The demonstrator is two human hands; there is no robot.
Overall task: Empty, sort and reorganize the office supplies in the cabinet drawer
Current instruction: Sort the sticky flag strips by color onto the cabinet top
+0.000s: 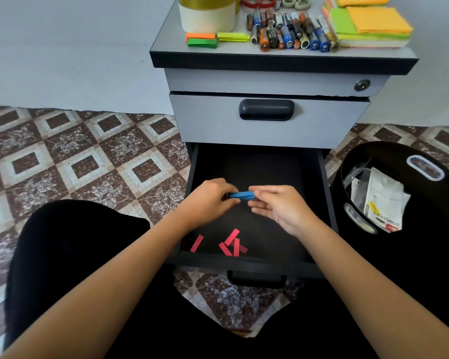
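The bottom drawer (246, 261) of the grey cabinet (270, 81) is pulled out, dark inside. Above it, my left hand (209, 200) and my right hand (278, 206) pinch a small stack of blue paper strips (242, 195) from either end. Several red paper strips (232, 243) lie scattered at the drawer's front. On the cabinet top sit orange and green strip stacks (201, 39), a yellow-green stack (233, 37), several batteries (290, 31), sticky-note pads (371, 24), a tape roll (208, 14) and scissors (275, 1).
A black bin (389, 156) with plastic packaging and a stapler packet stands to the right of the drawer. The middle drawer (267, 117) is closed. Patterned floor tiles (75, 156) spread to the left. My legs in black flank the drawer front.
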